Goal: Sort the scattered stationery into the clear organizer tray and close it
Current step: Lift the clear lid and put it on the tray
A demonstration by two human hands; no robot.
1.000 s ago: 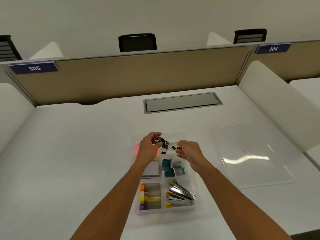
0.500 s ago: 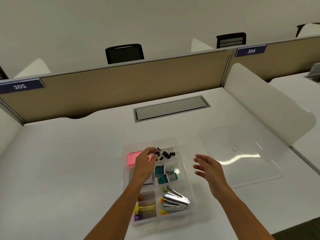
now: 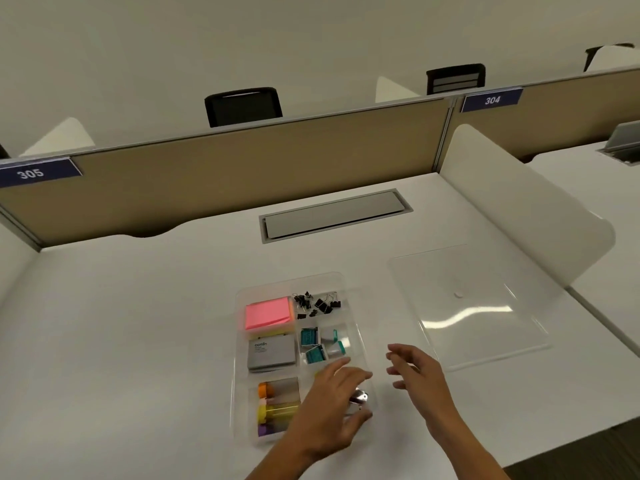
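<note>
The clear organizer tray (image 3: 239, 344) lies on the white desk. It holds black binder clips (image 3: 317, 304), pink sticky notes (image 3: 268, 312), a grey box (image 3: 272, 352), teal staple boxes (image 3: 320, 342) and coloured highlighters (image 3: 273, 407). My left hand (image 3: 329, 407) hovers over the tray's near-right compartment with fingers spread, covering most of a silver stapler (image 3: 359, 399). My right hand (image 3: 415, 375) hangs open just right of the tray, holding nothing. The clear lid (image 3: 467, 306) lies flat on the desk further right.
A grey cable hatch (image 3: 334, 214) sits in the desk behind the tray. A tan partition (image 3: 242, 174) closes the back and a white curved divider (image 3: 519, 206) stands at the right. Black chairs show beyond the partition.
My left hand let go of the binder clips at the tray's far compartment and drew back over the stapler compartment. My right hand shifted slightly towards the lid. The camera turned left.
</note>
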